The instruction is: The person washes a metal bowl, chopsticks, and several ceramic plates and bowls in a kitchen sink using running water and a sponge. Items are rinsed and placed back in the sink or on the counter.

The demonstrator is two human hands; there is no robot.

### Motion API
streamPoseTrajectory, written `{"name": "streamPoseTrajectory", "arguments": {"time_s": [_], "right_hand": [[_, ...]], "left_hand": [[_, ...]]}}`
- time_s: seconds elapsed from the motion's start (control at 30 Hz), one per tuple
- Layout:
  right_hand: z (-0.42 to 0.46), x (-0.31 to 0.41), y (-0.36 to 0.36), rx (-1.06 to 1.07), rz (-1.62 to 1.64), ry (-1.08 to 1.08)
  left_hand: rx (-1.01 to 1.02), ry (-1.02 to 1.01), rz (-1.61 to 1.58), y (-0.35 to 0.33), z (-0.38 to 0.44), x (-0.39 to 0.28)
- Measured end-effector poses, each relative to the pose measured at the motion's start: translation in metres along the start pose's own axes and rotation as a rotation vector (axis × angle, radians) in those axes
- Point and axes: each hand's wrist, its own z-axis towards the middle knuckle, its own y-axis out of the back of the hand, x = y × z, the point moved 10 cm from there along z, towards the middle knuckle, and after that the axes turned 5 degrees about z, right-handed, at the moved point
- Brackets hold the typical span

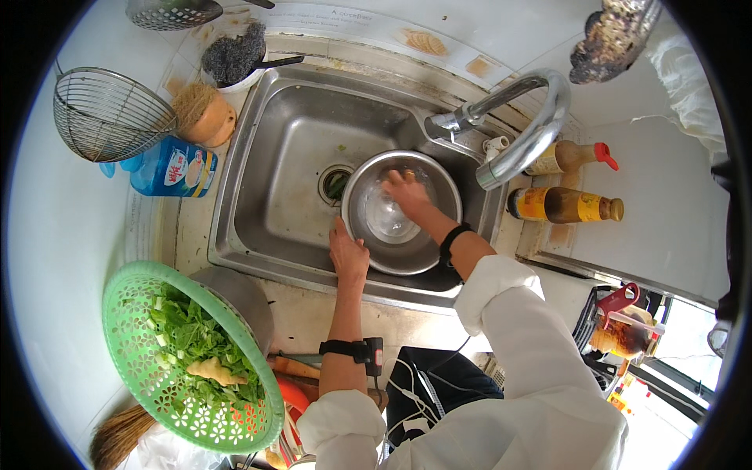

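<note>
A round stainless steel basin [402, 268] sits in the right part of the steel sink [282, 158], with some clear water in its bottom. My left hand [350, 254] grips the basin's near left rim, thumb at the rim and fingers along the outside wall. Inside the basin is my right hand [409, 195], its fingers bent down towards the water and the far inner wall. Whether those fingers hold anything is hard to make out. Some green scraps [336, 185] lie in the drain left of the basin.
A chrome faucet [555, 111] arches over the sink's right side. Left stand a blue detergent bottle [176, 167] and a hanging wire strainer [111, 114]. A green plastic colander [126, 329] holds chopped greens [197, 329] and ginger [214, 371]. Sauce bottles [561, 204] are at right.
</note>
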Motion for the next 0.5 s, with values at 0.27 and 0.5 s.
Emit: {"name": "streamPoseTrajectory", "arguments": {"time_s": [0.27, 0.5], "right_hand": [[-0.083, 0.055, -0.028, 0.373, 0.129, -0.122], [-0.015, 0.03, 0.003, -0.406, 2.037, -0.597]], "left_hand": [[-0.076, -0.034, -0.004, 0.0, 0.001, 0.01], [-0.113, 0.0, -0.039, 0.001, 0.009, 0.021]]}}
